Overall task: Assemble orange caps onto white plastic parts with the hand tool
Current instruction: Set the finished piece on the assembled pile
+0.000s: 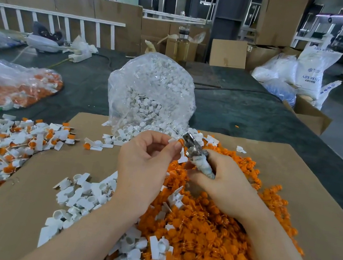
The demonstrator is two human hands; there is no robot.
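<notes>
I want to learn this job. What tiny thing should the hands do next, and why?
Probably squeeze the hand tool. The left hand pinches a white part with an orange cap right at the tool's metal tip, and the right hand grips its wrapped handle, so pressing should seat the cap.

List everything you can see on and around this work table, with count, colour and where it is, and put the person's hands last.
loose orange caps: heap, orange, cardboard right
loose white parts: many, white, cardboard centre-left
assembled pieces: pile, white and orange, left
bag of white parts: one, clear, centre
bag of orange pieces: one, clear, far left
cardboard sheet: one, brown, under piles
bottle: one, clear, behind the bag
hand tool: one, metal, taped handle
white part: one, at the tool's tip
left hand: pinches the white part
right hand: grips the hand tool
</notes>
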